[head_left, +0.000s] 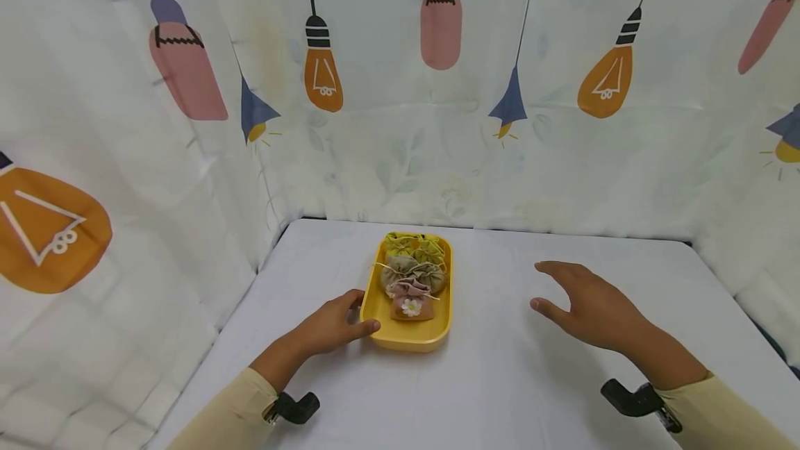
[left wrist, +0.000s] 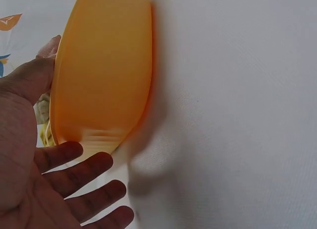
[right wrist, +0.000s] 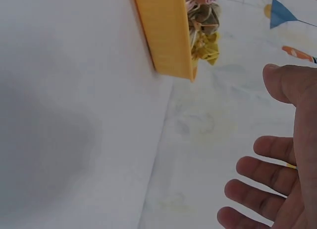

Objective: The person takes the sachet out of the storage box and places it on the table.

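A yellow plastic tray [head_left: 409,340] stands on the table, left of the middle in the head view. Inside it lie small drawstring pouches: yellow-green ones [head_left: 414,247] at the far end, grey-green ones [head_left: 412,273] in the middle, and a pink one [head_left: 400,310] with a white flower at the near end. At the tray's left side is my left hand [head_left: 337,323], its thumb on the rim and its fingers spread loosely along the outer wall [left wrist: 104,65]. My right hand [head_left: 590,307] hovers over the table to the right, apart from the tray, fingers extended and holding nothing.
A white cloth covers the table [head_left: 500,394]. Behind it and at the sides hang pale curtains [head_left: 400,158] printed with lamps and bulbs. Each wrist carries a black camera mount, the left one [head_left: 296,408] and the right one [head_left: 631,398], both low over the table.
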Available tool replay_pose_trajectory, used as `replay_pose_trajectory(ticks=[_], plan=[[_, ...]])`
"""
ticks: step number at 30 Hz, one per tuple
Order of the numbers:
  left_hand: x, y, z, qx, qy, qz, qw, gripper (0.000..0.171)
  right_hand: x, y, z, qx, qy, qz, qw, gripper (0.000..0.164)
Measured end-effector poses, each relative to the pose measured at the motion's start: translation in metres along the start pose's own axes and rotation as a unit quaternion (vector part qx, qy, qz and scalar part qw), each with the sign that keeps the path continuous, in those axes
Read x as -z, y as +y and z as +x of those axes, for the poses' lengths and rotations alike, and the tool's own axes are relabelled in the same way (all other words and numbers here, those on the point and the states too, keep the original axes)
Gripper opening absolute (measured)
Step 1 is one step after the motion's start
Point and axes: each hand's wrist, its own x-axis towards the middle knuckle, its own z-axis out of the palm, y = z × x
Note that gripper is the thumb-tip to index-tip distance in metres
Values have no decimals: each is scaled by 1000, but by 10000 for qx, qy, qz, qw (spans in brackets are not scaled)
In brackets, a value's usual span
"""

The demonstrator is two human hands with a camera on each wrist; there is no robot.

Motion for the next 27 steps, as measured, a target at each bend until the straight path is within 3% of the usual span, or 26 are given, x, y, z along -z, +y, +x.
replay_pose_trajectory(ticks=[13,27], plan=[[3,0,0,95,-26,77,9999,82,-26,-14,22,230,39,609,9979,59],[2,1,2,133,-18,41,9999,82,-38,-27,36,-63,-164,948,9953,67]])
